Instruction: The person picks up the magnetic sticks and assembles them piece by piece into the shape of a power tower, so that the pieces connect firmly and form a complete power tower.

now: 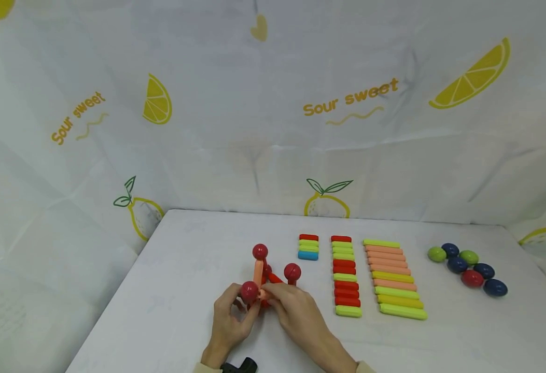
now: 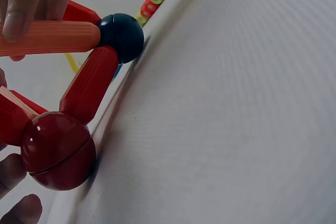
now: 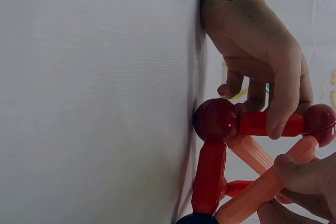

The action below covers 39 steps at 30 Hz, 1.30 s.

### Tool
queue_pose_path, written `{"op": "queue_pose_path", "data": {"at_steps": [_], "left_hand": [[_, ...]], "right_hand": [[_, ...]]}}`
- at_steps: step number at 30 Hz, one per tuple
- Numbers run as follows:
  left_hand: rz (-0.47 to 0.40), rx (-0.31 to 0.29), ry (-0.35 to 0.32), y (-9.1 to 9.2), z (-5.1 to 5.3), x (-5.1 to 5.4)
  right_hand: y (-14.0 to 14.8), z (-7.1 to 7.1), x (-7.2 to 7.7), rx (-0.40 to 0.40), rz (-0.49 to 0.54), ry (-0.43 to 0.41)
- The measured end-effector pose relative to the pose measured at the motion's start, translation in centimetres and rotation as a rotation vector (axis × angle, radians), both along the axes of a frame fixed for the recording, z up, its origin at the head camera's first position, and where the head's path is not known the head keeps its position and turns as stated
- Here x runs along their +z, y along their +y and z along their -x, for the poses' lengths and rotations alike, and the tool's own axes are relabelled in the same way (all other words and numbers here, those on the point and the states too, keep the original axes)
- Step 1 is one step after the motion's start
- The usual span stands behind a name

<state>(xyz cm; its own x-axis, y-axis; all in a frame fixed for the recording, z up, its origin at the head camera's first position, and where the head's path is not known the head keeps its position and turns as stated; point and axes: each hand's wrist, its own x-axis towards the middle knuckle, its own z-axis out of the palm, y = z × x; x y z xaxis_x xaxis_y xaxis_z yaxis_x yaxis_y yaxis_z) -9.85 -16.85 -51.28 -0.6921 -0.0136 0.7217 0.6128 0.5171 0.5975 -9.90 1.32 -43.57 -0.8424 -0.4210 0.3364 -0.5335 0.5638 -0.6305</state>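
A frame of magnetic sticks and balls stands on the table, with red balls [image 1: 260, 252] at several of its corners. My left hand [image 1: 229, 317] is at its near left side, beside a red ball [image 1: 249, 292]; in the right wrist view its thumb lies across a red stick [image 3: 254, 123]. My right hand [image 1: 303, 313] pinches an orange stick [image 3: 257, 195] that slants across the frame. One end of that stick meets a dark blue ball [image 2: 123, 38] low on the table. Another orange stick [image 1: 258, 273] rises to the top red ball. My hands partly hide the frame in the head view.
Right of the frame lie a short column of sticks [image 1: 308, 247], a longer red and yellow-green column [image 1: 346, 277], and a column of longer sticks [image 1: 394, 277]. Loose blue, green and red balls [image 1: 472, 278] sit farther right. A printed cloth [image 1: 235, 155] hangs behind the table.
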Motion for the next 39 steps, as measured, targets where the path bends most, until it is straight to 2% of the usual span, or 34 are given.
{"op": "queue_pose_path", "data": {"at_steps": [7,10,14,16,18,21,24,26,28,33,39], "left_hand": [[0.006,-0.005,0.010,0.0,0.1,-0.3],[0.007,0.001,0.004,0.1,0.1,-0.3],[0.011,0.022,-0.009,0.2,0.2,-0.2],[0.008,0.032,-0.020,0.2,0.2,-0.1],[0.004,0.040,-0.035,0.2,0.2,-0.1],[-0.005,0.042,-0.064,0.2,0.2,-0.4],[-0.010,0.049,-0.090,0.3,0.2,-0.6],[-0.011,0.050,-0.093,0.3,0.2,-0.7],[-0.011,0.044,-0.095,0.3,0.2,-0.6],[-0.002,0.036,-0.104,0.3,0.1,-0.4],[0.000,0.011,-0.161,0.0,0.0,-0.1]], "right_hand": [[-0.1,0.0,0.3,-0.026,-0.037,0.041],[0.6,-0.2,1.1,-0.065,0.002,0.010],[2.5,0.2,2.1,-0.205,0.060,-0.052],[3.6,0.9,2.3,-0.283,0.038,-0.113],[4.5,1.7,2.1,-0.327,0.006,-0.195],[5.3,2.6,1.1,-0.279,-0.014,-0.323],[5.4,3.2,-0.4,-0.142,0.041,-0.392],[5.2,3.4,-1.3,-0.068,0.081,-0.394],[5.1,3.5,-1.8,-0.033,0.097,-0.375],[4.6,3.4,-2.2,-0.029,0.102,-0.318],[4.6,3.3,-2.0,-0.014,0.099,-0.333]]}}
